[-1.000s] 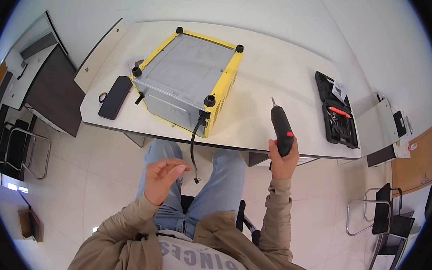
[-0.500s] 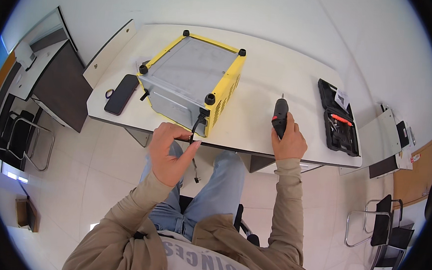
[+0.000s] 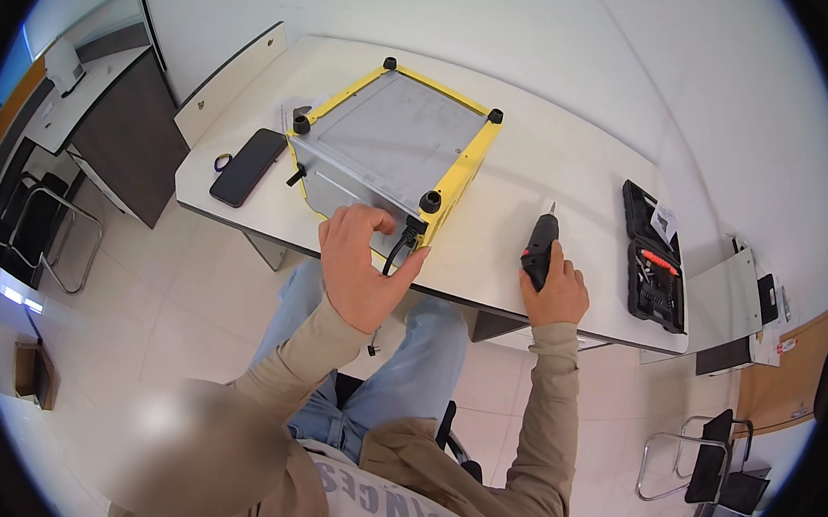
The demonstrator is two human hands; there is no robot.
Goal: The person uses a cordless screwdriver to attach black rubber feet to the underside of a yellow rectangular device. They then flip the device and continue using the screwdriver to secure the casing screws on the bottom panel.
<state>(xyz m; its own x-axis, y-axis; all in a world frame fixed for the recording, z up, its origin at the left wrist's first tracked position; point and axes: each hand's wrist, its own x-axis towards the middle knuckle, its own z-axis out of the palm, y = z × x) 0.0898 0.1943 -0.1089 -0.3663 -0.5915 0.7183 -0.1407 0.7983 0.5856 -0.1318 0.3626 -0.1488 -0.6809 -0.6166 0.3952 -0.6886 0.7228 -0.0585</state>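
screwdriver (image 3: 541, 243) gripped in the right hand (image 3: 558, 294), the left hand (image 3: 360, 272) curves, fingers parted, around a black cord (image 3: 396, 254) likely best pinched gently.

yellow-edged grey box (image 3: 393, 139), seemingly upturned; black screwdriver (image 3: 541, 238) apart

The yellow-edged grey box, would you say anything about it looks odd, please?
The yellow-edged grey metal box looks upside down: its four round black feet point upward. Its black power cord dangles off the white desk.
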